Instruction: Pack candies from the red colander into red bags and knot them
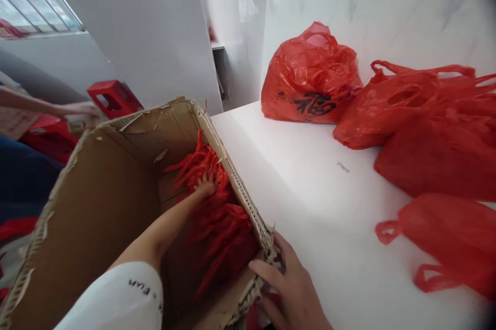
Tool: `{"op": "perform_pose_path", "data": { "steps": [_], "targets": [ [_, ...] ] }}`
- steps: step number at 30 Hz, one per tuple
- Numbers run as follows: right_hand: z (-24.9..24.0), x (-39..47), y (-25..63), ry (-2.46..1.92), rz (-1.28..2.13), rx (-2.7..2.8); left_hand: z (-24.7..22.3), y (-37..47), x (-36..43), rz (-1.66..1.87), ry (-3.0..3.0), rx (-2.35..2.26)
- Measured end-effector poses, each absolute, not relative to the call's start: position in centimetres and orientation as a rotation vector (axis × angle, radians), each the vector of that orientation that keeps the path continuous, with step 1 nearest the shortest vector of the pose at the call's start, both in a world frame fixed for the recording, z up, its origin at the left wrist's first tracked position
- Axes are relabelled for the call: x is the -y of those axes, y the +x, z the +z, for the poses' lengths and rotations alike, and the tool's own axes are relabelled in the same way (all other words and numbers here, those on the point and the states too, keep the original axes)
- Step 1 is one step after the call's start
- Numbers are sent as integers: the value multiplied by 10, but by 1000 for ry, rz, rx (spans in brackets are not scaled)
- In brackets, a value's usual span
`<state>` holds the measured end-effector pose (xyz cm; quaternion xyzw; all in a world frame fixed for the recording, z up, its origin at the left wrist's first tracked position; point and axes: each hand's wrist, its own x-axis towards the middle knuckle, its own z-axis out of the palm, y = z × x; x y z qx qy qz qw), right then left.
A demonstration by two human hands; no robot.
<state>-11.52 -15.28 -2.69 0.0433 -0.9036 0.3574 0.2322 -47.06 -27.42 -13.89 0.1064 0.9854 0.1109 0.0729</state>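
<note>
A large cardboard box (96,190) with torn edges stands open beside the white table, tilted in view. Inside, along its right wall, lies a heap of red items with pointed ends (225,232). My left hand (206,185) reaches into the box and rests on the heap, its fingers spread. At the box's near right corner is my right hand (292,283), its thumb over the rim and its fingers around the outside, gripping the cardboard.
Several red plastic bags (310,77) stand or lie on the white table (302,190), against the marbled wall. Another person's hand (83,110) and arm show at the left, near a red stool (116,97). A barred window is at upper left.
</note>
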Motion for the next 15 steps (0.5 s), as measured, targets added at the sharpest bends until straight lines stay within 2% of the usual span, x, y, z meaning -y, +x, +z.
{"op": "perform_pose_path", "data": {
  "steps": [3,9,15],
  "targets": [
    [-34,153,-115,130,1021,2442,-146,-473,269,312,262,-3041],
    [-45,149,-113,-191,1126,2549,-125,-554,289,328,112,-3187],
    [-51,157,-114,-542,1382,2468,-165,-554,300,336,233,-2994]
  ]
}}
